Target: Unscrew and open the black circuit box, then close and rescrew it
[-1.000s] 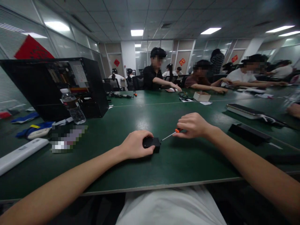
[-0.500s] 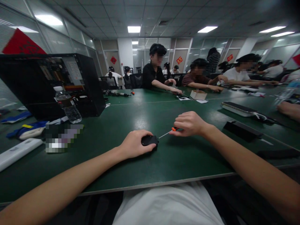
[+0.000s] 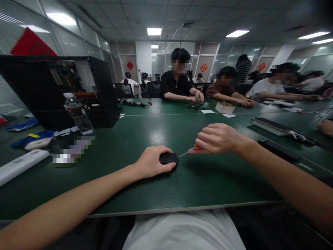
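Just below frame centre, box (image 3: pixel 168 158): black, on the green table (image 3: pixel 145 194).
Left hand (image 3: pixel 152 161): thumb and fingers curled round the box, gripping it.
Right hand (image 3: pixel 214 139): right of centre, fingers closed on the screwdriver (image 3: pixel 184 153).
Shaft: slanting down-left, tip at the box's right end; contact too small to tell.
Bottle (image 3: pixel 79 116): left of frame, before a case (image 3: pixel 104 86).
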Action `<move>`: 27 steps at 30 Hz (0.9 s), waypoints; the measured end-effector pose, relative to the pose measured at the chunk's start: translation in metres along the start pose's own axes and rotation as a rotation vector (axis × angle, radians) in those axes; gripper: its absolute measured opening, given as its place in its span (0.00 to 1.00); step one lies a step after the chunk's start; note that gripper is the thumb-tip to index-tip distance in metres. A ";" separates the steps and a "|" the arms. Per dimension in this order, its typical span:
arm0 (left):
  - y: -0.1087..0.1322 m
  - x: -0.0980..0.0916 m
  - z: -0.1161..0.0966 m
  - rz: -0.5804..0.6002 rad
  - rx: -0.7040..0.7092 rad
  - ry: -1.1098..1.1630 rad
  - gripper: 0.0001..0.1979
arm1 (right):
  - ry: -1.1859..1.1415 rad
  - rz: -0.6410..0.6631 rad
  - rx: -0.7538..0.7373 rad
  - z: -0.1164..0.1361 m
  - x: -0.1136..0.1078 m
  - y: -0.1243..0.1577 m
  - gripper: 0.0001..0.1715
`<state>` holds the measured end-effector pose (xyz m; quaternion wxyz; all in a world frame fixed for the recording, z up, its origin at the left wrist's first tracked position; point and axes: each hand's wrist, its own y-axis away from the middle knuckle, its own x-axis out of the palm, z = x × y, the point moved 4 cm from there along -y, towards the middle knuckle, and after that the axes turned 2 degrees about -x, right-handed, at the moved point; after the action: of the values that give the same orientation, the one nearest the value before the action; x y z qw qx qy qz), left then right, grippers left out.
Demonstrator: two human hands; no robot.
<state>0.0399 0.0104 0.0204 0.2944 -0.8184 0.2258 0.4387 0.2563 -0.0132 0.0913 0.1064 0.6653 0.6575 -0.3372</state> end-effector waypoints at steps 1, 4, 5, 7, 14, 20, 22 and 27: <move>0.000 0.000 0.000 0.000 -0.005 0.001 0.19 | 0.017 0.022 -0.035 0.001 -0.008 -0.008 0.27; -0.001 0.001 0.001 -0.005 -0.007 0.007 0.18 | -0.004 0.177 -0.092 0.007 -0.024 -0.030 0.25; -0.001 0.001 0.000 -0.009 -0.003 0.006 0.18 | -0.032 0.244 -0.081 0.009 -0.026 -0.036 0.24; -0.002 0.001 0.000 -0.012 0.010 0.002 0.18 | -0.101 0.356 -0.021 0.011 -0.027 -0.047 0.22; -0.001 0.000 -0.001 -0.010 0.024 0.008 0.19 | -0.324 0.409 0.232 -0.025 0.002 -0.055 0.32; 0.000 -0.001 0.001 -0.017 0.024 0.023 0.19 | -0.719 0.817 0.305 -0.039 0.049 -0.027 0.33; 0.000 0.000 0.002 -0.016 0.027 0.029 0.19 | -0.690 0.800 0.311 -0.038 0.051 -0.020 0.34; -0.002 0.002 0.001 0.001 0.027 0.021 0.19 | -0.291 0.451 0.128 -0.017 0.007 -0.030 0.32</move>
<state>0.0417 0.0121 0.0194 0.3030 -0.8187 0.2353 0.4273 0.2327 0.0051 0.1088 0.2297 0.7448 0.4481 -0.4379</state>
